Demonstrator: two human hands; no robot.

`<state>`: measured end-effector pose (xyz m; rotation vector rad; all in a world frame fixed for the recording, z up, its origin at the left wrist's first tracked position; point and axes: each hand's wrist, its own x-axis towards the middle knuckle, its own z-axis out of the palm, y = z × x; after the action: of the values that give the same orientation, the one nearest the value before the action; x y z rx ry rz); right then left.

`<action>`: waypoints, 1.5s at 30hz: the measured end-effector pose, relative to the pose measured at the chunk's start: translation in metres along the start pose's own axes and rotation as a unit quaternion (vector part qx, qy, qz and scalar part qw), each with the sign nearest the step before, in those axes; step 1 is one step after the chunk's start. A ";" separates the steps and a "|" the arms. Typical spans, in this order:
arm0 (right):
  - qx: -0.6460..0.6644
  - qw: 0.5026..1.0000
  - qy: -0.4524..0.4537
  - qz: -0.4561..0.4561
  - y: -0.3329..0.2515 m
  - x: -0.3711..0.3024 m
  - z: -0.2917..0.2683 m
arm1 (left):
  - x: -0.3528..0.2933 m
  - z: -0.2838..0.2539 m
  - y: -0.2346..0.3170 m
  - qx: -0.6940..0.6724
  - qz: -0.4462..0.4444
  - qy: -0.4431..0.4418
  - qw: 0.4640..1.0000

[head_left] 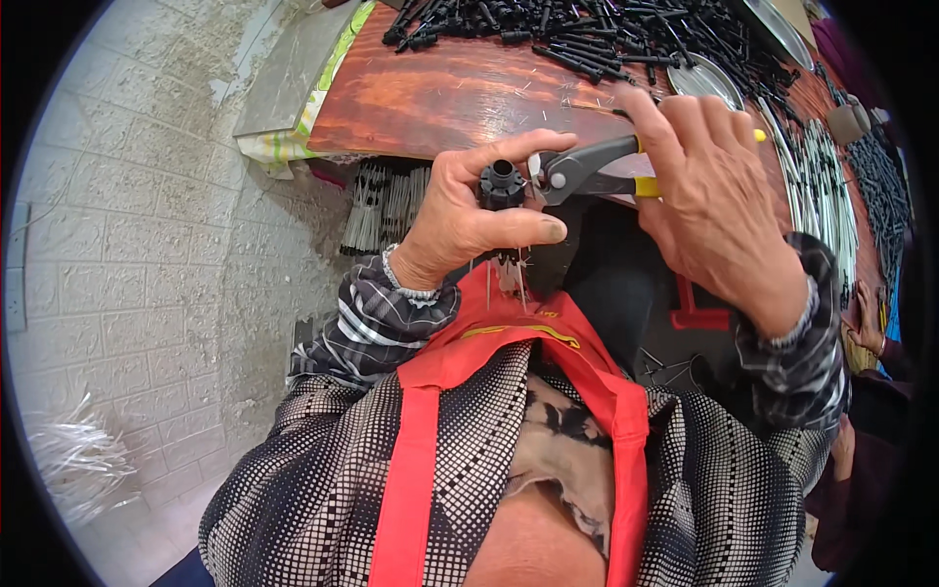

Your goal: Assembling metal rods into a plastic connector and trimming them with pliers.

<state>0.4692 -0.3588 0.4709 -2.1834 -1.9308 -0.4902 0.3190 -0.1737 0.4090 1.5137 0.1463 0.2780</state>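
Observation:
My left hand [440,220] is wrapped round a black ribbed plastic part [502,186] with a hollow round top, held upright in front of my chest. Thin rods or wires hang below it over the red apron [469,323]. In my right hand [719,186] is a pair of pliers [587,166] with a dark grey head and yellow grips; its handles are spread apart. The jaws lie beside the black part, close to my left fingers. A small whitish piece shows at the jaws, but I cannot tell whether they grip it.
Black rod-like plastic parts [587,39] are heaped on the reddish wooden table [411,98], beside a metal plate [704,80]. White rods [827,196] lie at the right. Bundled rods [386,205] sit under the table edge. Another person's hand [867,318] shows at far right.

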 end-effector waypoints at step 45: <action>-0.109 0.984 0.123 0.064 0.005 -0.030 0.034 | 0.007 0.003 -0.011 -0.053 0.016 -0.026 0.998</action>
<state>0.4748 -0.3758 0.4288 -2.2296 -1.6646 -0.9390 0.3276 -0.1748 0.3990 1.4168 0.0643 0.2683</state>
